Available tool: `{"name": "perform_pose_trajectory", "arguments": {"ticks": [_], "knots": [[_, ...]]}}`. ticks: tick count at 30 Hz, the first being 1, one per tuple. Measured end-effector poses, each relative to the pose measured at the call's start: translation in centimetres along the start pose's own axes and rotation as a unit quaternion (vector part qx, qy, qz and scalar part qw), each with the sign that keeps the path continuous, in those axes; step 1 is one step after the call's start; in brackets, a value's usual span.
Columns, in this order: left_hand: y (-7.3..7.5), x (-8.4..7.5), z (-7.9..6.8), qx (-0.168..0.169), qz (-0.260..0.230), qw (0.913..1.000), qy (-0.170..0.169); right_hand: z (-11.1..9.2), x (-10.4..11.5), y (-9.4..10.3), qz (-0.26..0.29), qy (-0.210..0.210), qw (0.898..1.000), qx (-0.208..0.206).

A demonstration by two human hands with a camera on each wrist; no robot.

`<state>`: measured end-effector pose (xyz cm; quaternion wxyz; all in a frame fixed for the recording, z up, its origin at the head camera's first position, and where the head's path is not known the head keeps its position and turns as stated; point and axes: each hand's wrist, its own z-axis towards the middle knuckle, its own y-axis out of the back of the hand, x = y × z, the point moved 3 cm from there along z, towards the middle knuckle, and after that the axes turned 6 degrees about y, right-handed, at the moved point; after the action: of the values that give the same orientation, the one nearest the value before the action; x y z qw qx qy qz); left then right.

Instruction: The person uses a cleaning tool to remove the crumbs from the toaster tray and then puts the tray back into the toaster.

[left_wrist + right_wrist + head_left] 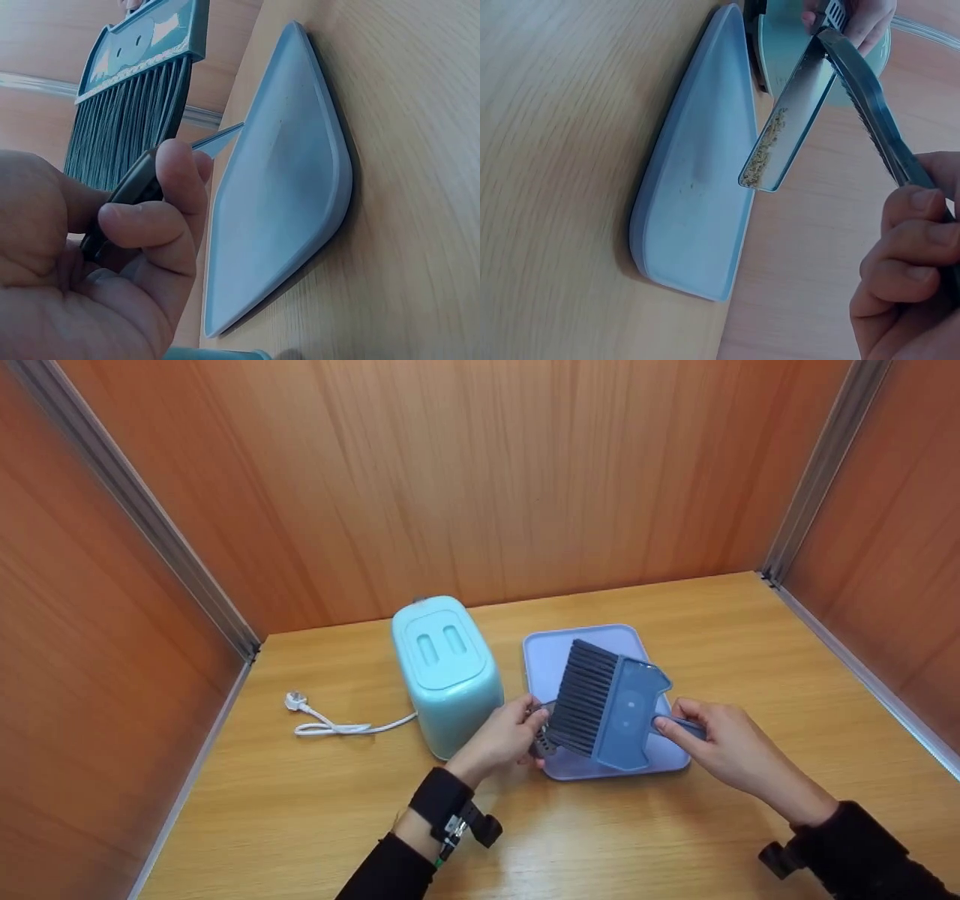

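A blue-grey hand brush [634,716] with dark bristles is gripped at its handle by my right hand [724,742], over a lavender tray [540,649]. My left hand [506,735] pinches the dark slotted end of a metal crumb tray [799,97]. In the right wrist view the crumb tray slants over the lavender tray, with brown crumbs [763,154] gathered at its far end. The bristles hide most of it in the head view. A few specks lie on the lavender tray.
A mint-green toaster [457,712] with a lid stands just left of my left hand. Its white cord [390,725] and plug [296,702] lie to the left on the wooden table [300,825]. Wood panels [510,487] enclose the back and sides.
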<state>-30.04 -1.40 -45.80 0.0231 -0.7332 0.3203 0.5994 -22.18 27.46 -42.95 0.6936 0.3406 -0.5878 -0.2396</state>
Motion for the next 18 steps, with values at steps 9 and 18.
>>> {"name": "perform_pose_trajectory", "arguments": {"ticks": [9,18], "knots": [[0.1,0.0,0.0,0.001,0.014,0.9999,-0.003,-0.2,-0.4,0.2,-0.046,-0.023,0.999,-0.003],[0.3,0.1,0.1,0.002,0.028,0.9996,0.011,-0.5,-1.2,0.7,-0.087,-0.026,0.996,-0.015]]}}
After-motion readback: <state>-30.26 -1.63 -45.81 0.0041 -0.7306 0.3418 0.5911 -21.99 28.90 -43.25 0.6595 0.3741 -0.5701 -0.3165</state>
